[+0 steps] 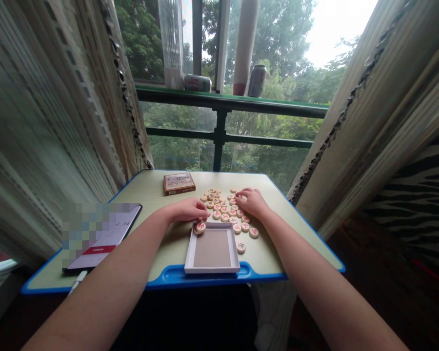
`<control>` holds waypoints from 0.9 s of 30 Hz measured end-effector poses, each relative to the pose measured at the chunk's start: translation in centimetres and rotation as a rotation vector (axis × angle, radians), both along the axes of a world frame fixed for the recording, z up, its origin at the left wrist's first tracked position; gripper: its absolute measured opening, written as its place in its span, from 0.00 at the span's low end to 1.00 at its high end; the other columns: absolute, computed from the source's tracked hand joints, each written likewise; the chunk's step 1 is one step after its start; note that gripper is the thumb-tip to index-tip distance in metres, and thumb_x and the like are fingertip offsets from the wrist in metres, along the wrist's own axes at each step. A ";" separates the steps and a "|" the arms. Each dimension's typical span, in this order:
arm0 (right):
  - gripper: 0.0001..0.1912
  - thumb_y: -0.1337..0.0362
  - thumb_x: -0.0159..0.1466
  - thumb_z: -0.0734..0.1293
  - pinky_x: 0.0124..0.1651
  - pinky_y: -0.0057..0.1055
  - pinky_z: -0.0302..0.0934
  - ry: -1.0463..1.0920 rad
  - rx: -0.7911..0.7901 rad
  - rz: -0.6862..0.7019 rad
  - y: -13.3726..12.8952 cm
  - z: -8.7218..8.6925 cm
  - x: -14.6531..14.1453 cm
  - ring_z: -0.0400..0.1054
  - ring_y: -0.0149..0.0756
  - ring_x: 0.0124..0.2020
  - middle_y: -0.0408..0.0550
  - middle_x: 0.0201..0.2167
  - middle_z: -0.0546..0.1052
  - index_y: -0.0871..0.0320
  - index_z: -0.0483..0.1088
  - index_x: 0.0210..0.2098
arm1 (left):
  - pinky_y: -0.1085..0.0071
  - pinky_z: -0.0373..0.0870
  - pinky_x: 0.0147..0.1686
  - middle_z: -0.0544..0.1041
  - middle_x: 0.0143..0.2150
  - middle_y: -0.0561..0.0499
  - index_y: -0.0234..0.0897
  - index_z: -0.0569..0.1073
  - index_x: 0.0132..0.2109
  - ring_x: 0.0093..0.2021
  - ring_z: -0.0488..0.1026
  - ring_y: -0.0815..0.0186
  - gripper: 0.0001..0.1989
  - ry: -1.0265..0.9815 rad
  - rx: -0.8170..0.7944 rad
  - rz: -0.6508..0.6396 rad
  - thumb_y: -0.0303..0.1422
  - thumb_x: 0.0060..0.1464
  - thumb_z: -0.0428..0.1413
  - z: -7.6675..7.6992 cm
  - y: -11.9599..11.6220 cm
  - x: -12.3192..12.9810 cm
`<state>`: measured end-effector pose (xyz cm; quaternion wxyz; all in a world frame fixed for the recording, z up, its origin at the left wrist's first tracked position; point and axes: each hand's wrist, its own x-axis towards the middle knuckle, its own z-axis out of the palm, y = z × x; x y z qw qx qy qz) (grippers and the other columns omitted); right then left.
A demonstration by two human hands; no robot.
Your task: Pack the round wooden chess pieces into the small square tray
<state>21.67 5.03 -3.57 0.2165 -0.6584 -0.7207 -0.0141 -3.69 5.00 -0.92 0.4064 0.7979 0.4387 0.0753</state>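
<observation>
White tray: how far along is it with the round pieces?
Barely started, it seems: a small cluster of pieces sits in the far left corner of the tray. In progress: the left hand is beside that corner, its grip unclear; the right hand is at the loose pieces. Remaining: most pieces, out on the table.

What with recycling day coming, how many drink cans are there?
2: one can lies on its side on the window ledge; another can stands upright farther right.

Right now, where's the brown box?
Head view: the brown box lies toward the table's far edge, left of the loose round pieces, beyond the left hand.
</observation>
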 end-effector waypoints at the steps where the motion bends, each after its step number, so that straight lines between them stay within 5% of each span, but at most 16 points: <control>1: 0.13 0.58 0.60 0.62 0.51 0.32 0.53 -0.012 -0.022 -0.007 0.2 0.2 -0.2 0.65 0.39 0.44 0.49 0.43 0.75 0.55 0.76 0.39 | 0.73 0.60 0.31 0.75 0.27 0.52 0.36 0.75 0.29 0.29 0.68 0.67 0.16 0.001 0.001 0.005 0.45 0.43 0.55 0.1 -0.1 0.0; 8: 0.09 0.65 0.55 0.67 0.40 0.26 0.58 -0.159 -0.182 0.076 1.5 2.5 0.4 0.68 0.35 0.36 0.48 0.37 0.78 0.57 0.77 0.33 | 0.72 0.59 0.31 0.75 0.27 0.52 0.36 0.75 0.29 0.29 0.68 0.67 0.16 0.024 0.007 -0.003 0.45 0.44 0.55 0.3 0.1 0.0; 12: 0.09 0.65 0.56 0.66 0.39 0.26 0.59 -0.181 -0.115 0.094 1.8 2.0 0.9 0.69 0.34 0.35 0.49 0.37 0.78 0.56 0.77 0.34 | 0.72 0.59 0.30 0.75 0.27 0.51 0.35 0.75 0.29 0.28 0.68 0.67 0.16 0.007 0.017 -0.002 0.46 0.44 0.55 0.1 0.2 0.0; 19: 0.14 0.64 0.61 0.61 0.33 0.24 0.60 0.202 -0.100 0.096 1.3 0.5 1.9 0.69 0.30 0.28 0.46 0.31 0.78 0.58 0.74 0.42 | 0.72 0.59 0.30 0.75 0.26 0.52 0.36 0.75 0.29 0.28 0.67 0.67 0.16 0.015 0.022 0.014 0.46 0.43 0.55 -0.1 0.3 0.1; 23: 0.12 0.64 0.61 0.61 0.37 0.25 0.60 0.104 -0.117 0.125 1.6 0.5 2.8 0.69 0.32 0.32 0.49 0.34 0.77 0.58 0.76 0.36 | 0.72 0.60 0.31 0.75 0.26 0.51 0.35 0.74 0.29 0.28 0.68 0.67 0.17 -0.009 0.001 0.022 0.46 0.42 0.56 -0.4 0.4 0.0; 27: 0.14 0.65 0.62 0.60 0.46 0.28 0.58 -0.030 0.026 0.073 2.5 0.3 2.8 0.68 0.35 0.40 0.53 0.42 0.75 0.59 0.75 0.42 | 0.72 0.61 0.33 0.75 0.28 0.51 0.35 0.74 0.30 0.29 0.69 0.66 0.17 -0.018 -0.014 0.021 0.46 0.43 0.55 -0.5 0.5 0.1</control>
